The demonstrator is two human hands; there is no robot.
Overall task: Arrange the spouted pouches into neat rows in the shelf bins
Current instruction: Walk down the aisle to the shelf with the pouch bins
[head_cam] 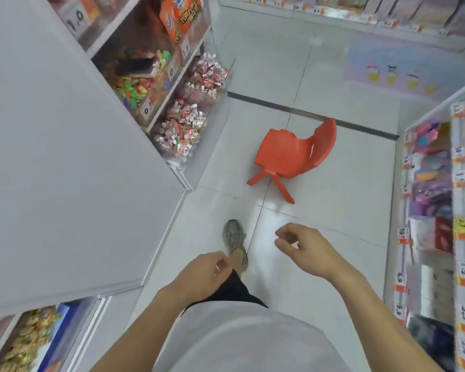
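Hands: two, left hand (205,272) and right hand (304,249), both empty
Pouch bins: two, upper bin (203,79) and lower bin (181,130), pouches too many to count
Red chair (293,154): one
Shoe (235,241): one

At my twelve o'clock the pale tiled floor (333,183) looks glossy, smooth ceramic, throwing soft reflections. On it, at one o'clock, I see a small orange moulded-plastic chair (293,154), smooth with a slight sheen. At eleven o'clock, the red-and-white spouted pouches (183,130) look like shiny, crinkled plastic film, heaped in clear plastic shelf bins (199,146). The big flat grey shelf top (65,157) at nine o'clock reads as smooth, matt painted metal, though I can't be sure. My grey mesh sneaker (234,237) looks like rough knit cloth. At six o'clock, my light grey shirt (247,342) is soft, matt cloth.
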